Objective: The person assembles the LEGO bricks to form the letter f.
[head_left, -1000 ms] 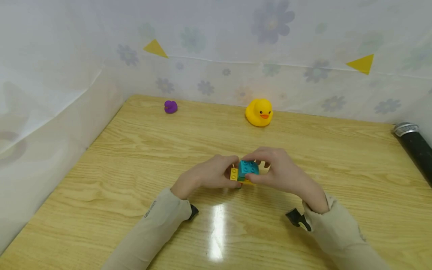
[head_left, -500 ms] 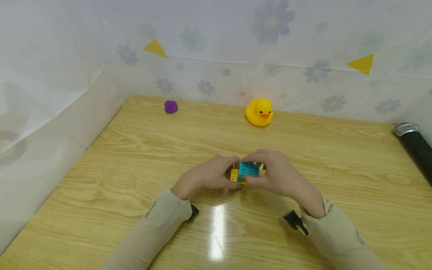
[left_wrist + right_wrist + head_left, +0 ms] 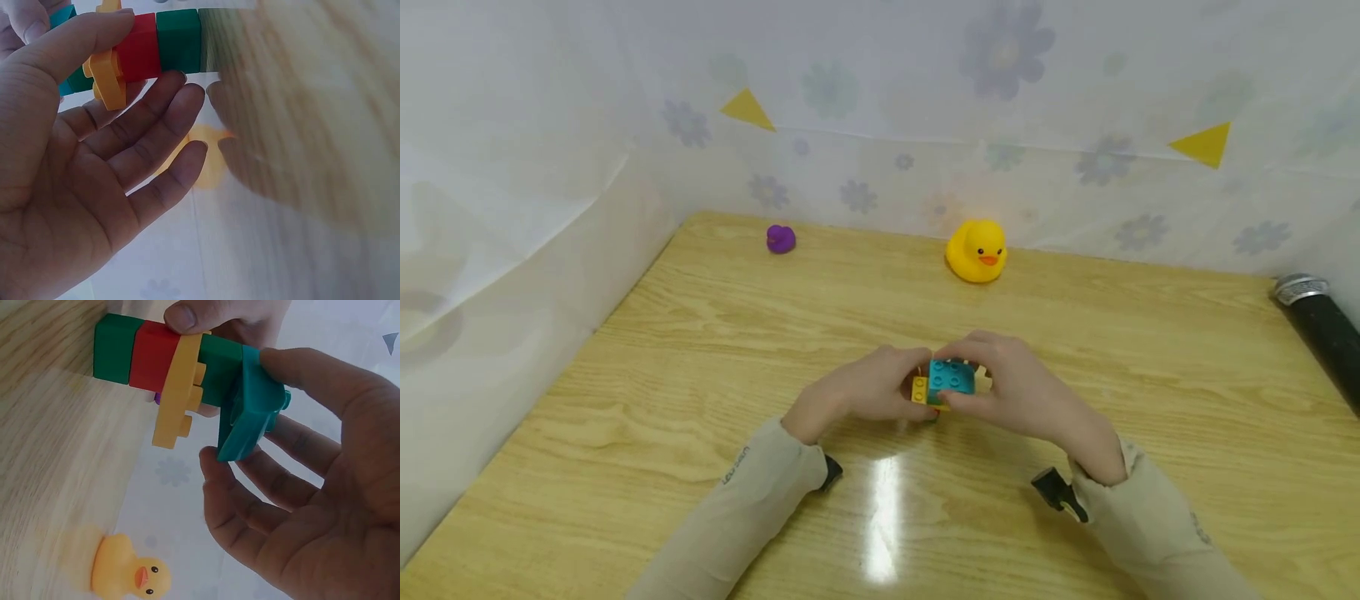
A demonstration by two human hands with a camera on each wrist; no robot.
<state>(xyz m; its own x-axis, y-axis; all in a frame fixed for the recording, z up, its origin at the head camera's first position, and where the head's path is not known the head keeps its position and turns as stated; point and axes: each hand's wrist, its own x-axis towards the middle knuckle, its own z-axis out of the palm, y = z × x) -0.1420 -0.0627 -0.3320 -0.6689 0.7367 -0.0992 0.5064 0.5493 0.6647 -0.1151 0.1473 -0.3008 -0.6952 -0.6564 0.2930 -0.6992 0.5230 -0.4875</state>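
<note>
A small tower of toy building bricks stands on the table between both hands. From the bottom it goes green brick (image 3: 114,350), red brick (image 3: 152,355), wider yellow brick (image 3: 177,394), second green brick (image 3: 220,369), and a teal sloped brick (image 3: 951,377) on top. My left hand (image 3: 868,387) holds the tower from the left, its thumb across the red brick (image 3: 139,57) and yellow brick (image 3: 107,75) in the left wrist view. My right hand (image 3: 1026,390) pinches the teal brick (image 3: 255,403) between thumb and fingers. In the head view, hands hide most of the lower bricks.
A yellow rubber duck (image 3: 976,252) sits behind the hands near the back of the wooden table (image 3: 700,333). Farther left is a small purple duck (image 3: 781,239). A black microphone (image 3: 1324,333) lies at the right edge. Flower-printed white cloth (image 3: 880,83) hangs behind.
My right hand has moved slightly left and nearer the front, and the teal brick has turned and shifted a little left over the tower. My left hand has stayed nearly still.
</note>
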